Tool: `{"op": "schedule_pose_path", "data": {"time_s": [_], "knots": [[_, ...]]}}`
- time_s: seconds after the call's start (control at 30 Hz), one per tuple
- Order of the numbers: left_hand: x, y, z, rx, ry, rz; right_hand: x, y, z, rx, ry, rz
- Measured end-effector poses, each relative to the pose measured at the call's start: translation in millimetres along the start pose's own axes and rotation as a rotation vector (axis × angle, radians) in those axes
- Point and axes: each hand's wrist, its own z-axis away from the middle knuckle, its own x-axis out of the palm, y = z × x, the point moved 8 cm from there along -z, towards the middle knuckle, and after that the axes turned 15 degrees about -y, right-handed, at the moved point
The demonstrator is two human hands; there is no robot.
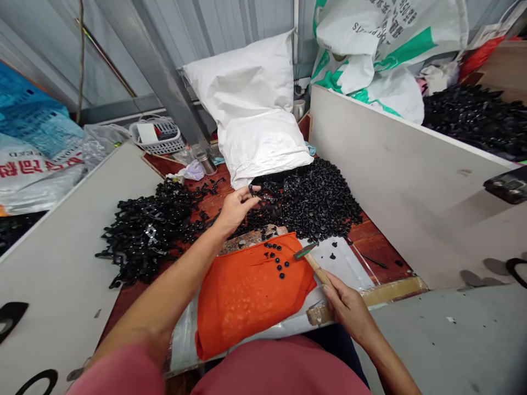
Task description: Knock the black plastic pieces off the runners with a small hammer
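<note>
The left hand point(235, 212) is pinching a small black part point(251, 190) near a heap of black round-headed pieces point(325, 197). The right hand point(349, 307) is gripping a wooden-handled hammer point(316, 267), its head reaching over an orange cloth point(242, 302), where loose black pieces point(277, 260) are lying. A white sack point(255, 99) is standing behind.

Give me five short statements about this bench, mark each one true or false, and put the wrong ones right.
1. The right hand holds a hammer by its wooden handle. True.
2. Loose black pieces lie on the orange cloth. True.
3. The left hand rests flat on the cloth. False: it is beyond the cloth, pinching a small black part.
4. The big white sack lies on the cloth. False: it is farther back, beyond the cloth.
5. A basket stands to the left of the sack. True.
</note>
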Motion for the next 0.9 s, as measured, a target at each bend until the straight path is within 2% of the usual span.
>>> {"op": "schedule_pose_path", "data": {"time_s": [0.1, 0.23, 0.37, 0.47, 0.57, 0.67, 0.77, 0.83, 0.9], "knots": [[27.6, -9.9, 45.4, -0.126, -0.074, 0.440, 0.7, 4.0, 3.4, 0.009, 0.023, -0.051], [59.1, -12.3, 93.6, -0.251, -0.106, 0.627, 3.1, -4.6, 10.1, 0.050, 0.047, -0.189], [92.0, -18.0, 114.8, -0.352, -0.121, 0.738, 6.4, -45.7, 2.3, -0.017, 0.028, -0.329], [115.4, -19.7, 121.6, -0.397, -0.152, 0.798, 17.5, -74.6, -11.3, -0.085, -0.072, -0.376], [124.0, -18.3, 127.2, -0.398, -0.148, 0.821, 31.9, -82.6, -18.6, -0.108, -0.147, -0.396], [124.2, -13.4, 134.9, -0.371, -0.181, 0.850, 42.0, -71.1, -19.6, -0.049, -0.154, -0.467], [131.3, -0.3, 142.9, -0.295, -0.341, 0.837, 46.9, -60.4, -18.4, 0.022, -0.157, -0.566], [141.1, 11.1, 148.5, -0.215, -0.486, 0.748, 47.5, -60.5, -18.5, 0.023, -0.162, -0.613], [148.2, 18.9, 154.1, -0.141, -0.571, 0.657, 47.1, -62.0, -19.0, 0.022, -0.165, -0.621]]}}
